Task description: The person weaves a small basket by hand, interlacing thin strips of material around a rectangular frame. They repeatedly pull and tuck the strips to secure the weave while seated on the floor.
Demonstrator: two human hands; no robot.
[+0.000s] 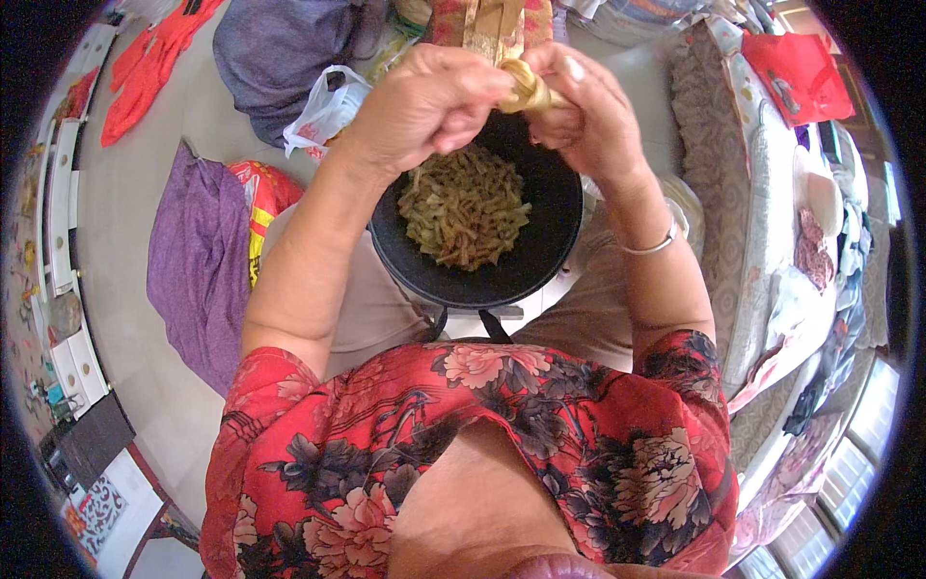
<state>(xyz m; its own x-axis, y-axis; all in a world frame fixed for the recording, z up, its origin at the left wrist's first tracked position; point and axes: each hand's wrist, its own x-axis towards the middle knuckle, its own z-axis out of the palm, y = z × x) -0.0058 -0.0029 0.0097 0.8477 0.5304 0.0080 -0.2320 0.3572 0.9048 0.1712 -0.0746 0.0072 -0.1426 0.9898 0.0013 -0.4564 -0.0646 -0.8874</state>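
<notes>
Both of my hands are raised over a black round pan. My left hand (439,101) grips a pale golden, twisted bundle (521,87), its fingers curled at the bundle's left side. Wrapped around the right side of that bundle is my right hand (584,111), with a silver bangle on its wrist. The pan (405,253) sits between my legs and holds a pile of small greenish-brown strips (463,212). Behind the bundle, a patterned red-and-gold item with pale slats (492,24) reaches to the top edge; I cannot make out what it is.
At left lie purple cloth (193,261), a red-yellow sack (258,193), a white plastic bag (313,106), grey-blue cloth (270,53) and red cloth (154,58) on the pale floor (125,222). A bed or sofa (733,241) piled with clothes and a red bag (791,77) runs along the right.
</notes>
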